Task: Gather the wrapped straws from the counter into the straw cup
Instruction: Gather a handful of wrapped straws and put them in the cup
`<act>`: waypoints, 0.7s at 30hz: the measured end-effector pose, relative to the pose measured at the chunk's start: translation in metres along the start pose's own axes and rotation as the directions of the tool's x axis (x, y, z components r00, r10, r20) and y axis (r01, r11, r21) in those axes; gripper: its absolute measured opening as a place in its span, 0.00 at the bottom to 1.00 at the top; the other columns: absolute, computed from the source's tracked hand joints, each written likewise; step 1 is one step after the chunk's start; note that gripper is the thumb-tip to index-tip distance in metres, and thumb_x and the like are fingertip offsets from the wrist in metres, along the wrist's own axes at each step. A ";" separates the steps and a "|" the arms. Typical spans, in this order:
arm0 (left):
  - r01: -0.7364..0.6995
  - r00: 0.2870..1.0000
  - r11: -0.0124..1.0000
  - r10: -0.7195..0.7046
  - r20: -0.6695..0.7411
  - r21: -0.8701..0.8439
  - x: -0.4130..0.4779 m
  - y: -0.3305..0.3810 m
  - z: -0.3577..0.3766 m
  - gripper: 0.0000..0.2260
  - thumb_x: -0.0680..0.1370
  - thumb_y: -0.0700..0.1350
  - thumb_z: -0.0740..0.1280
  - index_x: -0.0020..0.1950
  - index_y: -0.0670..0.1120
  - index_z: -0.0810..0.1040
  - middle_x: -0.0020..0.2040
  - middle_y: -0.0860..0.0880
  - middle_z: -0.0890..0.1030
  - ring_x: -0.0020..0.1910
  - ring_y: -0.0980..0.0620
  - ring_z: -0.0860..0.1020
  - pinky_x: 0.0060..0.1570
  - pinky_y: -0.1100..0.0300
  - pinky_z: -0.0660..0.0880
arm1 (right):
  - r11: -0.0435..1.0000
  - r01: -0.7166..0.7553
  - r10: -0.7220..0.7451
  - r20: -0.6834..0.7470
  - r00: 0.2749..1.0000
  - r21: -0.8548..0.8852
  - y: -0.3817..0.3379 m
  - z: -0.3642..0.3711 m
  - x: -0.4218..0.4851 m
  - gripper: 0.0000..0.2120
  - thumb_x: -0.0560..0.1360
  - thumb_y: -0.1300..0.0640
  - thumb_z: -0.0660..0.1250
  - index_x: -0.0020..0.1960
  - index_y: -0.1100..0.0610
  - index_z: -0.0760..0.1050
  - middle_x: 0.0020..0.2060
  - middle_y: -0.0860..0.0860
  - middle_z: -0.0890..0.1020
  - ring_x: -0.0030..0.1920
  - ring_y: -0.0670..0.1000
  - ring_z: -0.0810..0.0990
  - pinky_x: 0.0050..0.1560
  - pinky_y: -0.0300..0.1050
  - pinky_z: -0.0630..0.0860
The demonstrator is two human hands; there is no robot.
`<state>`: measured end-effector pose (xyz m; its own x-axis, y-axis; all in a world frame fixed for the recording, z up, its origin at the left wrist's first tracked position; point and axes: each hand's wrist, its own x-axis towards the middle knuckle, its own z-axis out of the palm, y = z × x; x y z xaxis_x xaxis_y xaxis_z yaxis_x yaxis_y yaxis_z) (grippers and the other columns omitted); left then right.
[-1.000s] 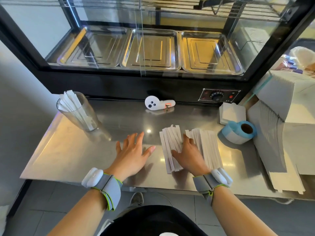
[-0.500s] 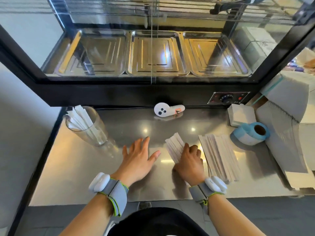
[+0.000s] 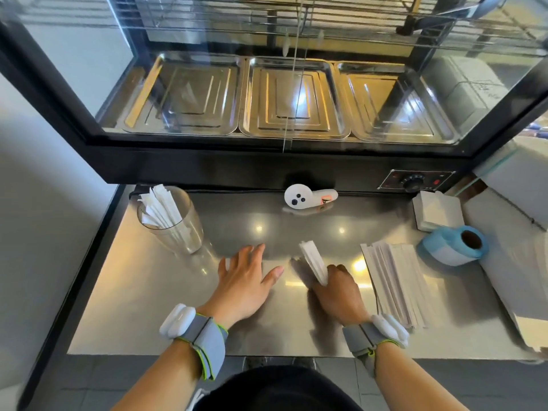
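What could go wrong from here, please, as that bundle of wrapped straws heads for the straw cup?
The right hand grips the bundle of wrapped straws only at its lower end, so some may slip out. The straw cup already holds straws and leans; pushing more in could tip it.

We are seeing the steel counter (image 3: 118,307) carrying a straw cup (image 3: 175,229), a pile of wrapped straws (image 3: 394,280), a label roll (image 3: 453,246), napkins (image 3: 437,210), and a white controller (image 3: 308,197).
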<state>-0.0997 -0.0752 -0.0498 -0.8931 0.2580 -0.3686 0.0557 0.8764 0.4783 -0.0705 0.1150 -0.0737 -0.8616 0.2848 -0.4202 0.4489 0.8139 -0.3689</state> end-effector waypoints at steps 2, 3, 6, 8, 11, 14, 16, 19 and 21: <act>0.006 1.000 1.000 -0.006 -0.012 -0.011 0.001 0.004 0.001 0.29 0.77 0.62 0.51 0.74 0.50 0.52 0.75 0.47 0.58 0.75 0.46 0.56 0.74 0.42 0.47 | 0.970 0.055 -0.053 -0.016 0.998 0.235 -0.001 -0.007 0.001 0.05 0.77 0.57 0.64 0.50 0.58 0.75 0.47 0.55 0.79 0.47 0.56 0.81 0.51 0.52 0.79; 0.010 1.000 1.000 -0.010 -0.014 -0.015 0.000 0.006 0.000 0.29 0.77 0.62 0.51 0.74 0.50 0.53 0.75 0.47 0.58 0.75 0.46 0.56 0.74 0.42 0.47 | 0.918 0.086 -0.083 -0.024 0.996 0.387 -0.002 -0.011 0.000 0.03 0.77 0.60 0.64 0.48 0.57 0.76 0.42 0.53 0.81 0.42 0.53 0.82 0.48 0.50 0.80; 0.019 0.999 0.999 -0.020 -0.042 -0.027 0.001 0.012 0.000 0.28 0.78 0.61 0.52 0.74 0.49 0.54 0.74 0.48 0.59 0.74 0.46 0.57 0.74 0.43 0.47 | 0.671 0.204 -0.204 -0.087 0.975 0.713 -0.009 -0.030 -0.003 0.10 0.76 0.67 0.67 0.43 0.53 0.80 0.31 0.47 0.81 0.32 0.42 0.80 0.37 0.37 0.77; 0.027 0.998 0.999 -0.028 -0.061 -0.027 0.000 0.015 0.002 0.28 0.78 0.60 0.52 0.74 0.49 0.54 0.73 0.48 0.59 0.74 0.46 0.57 0.74 0.43 0.48 | 0.529 0.245 -0.278 -0.107 0.955 0.813 -0.013 -0.038 -0.005 0.09 0.74 0.68 0.70 0.43 0.55 0.82 0.31 0.47 0.82 0.34 0.43 0.80 0.38 0.35 0.76; 0.044 0.992 0.999 -0.046 -0.115 -0.025 -0.003 0.019 0.005 0.27 0.78 0.60 0.53 0.73 0.49 0.57 0.73 0.48 0.61 0.74 0.47 0.59 0.74 0.44 0.51 | 0.533 0.229 -0.311 -0.063 0.948 0.814 -0.016 -0.041 -0.006 0.06 0.72 0.67 0.73 0.42 0.56 0.83 0.35 0.49 0.84 0.37 0.45 0.80 0.41 0.38 0.77; 0.040 0.984 0.998 -0.049 -0.173 -0.055 -0.008 0.017 0.003 0.24 0.78 0.57 0.56 0.71 0.48 0.61 0.71 0.47 0.65 0.71 0.46 0.63 0.72 0.49 0.56 | 0.627 0.231 -0.323 -0.022 0.946 0.744 -0.015 -0.034 -0.006 0.02 0.74 0.66 0.71 0.43 0.63 0.81 0.37 0.56 0.82 0.38 0.48 0.79 0.43 0.42 0.76; -0.020 0.947 0.993 -0.017 -0.319 -0.112 -0.012 0.013 -0.004 0.19 0.78 0.52 0.61 0.66 0.46 0.69 0.65 0.45 0.73 0.65 0.44 0.71 0.66 0.52 0.64 | 0.678 0.213 -0.325 0.027 0.945 0.704 -0.013 -0.031 -0.003 0.06 0.75 0.64 0.70 0.43 0.66 0.79 0.35 0.58 0.81 0.35 0.49 0.78 0.41 0.44 0.74; -0.110 0.783 0.982 -0.010 -0.622 -0.155 -0.020 -0.001 -0.022 0.08 0.77 0.43 0.64 0.54 0.44 0.76 0.50 0.46 0.79 0.52 0.45 0.76 0.56 0.60 0.68 | 0.731 0.215 -0.323 0.050 0.945 0.647 -0.013 -0.028 -0.004 0.11 0.75 0.58 0.71 0.46 0.65 0.73 0.36 0.62 0.80 0.32 0.53 0.78 0.33 0.47 0.75; -0.103 0.685 0.979 -0.060 -0.726 -0.178 -0.025 -0.010 -0.035 0.04 0.76 0.41 0.64 0.50 0.45 0.76 0.46 0.48 0.78 0.47 0.47 0.75 0.51 0.66 0.66 | 0.790 0.232 -0.272 -0.015 0.962 0.568 -0.013 -0.027 -0.004 0.11 0.73 0.55 0.73 0.46 0.57 0.71 0.41 0.60 0.80 0.35 0.59 0.81 0.35 0.50 0.78</act>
<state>-0.0934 -0.1050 -0.0172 -0.9393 -0.1713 0.2973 0.0667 0.7587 0.6481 -0.0795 0.1175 -0.0447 -0.9548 0.0600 -0.2913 0.2888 0.4212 -0.8598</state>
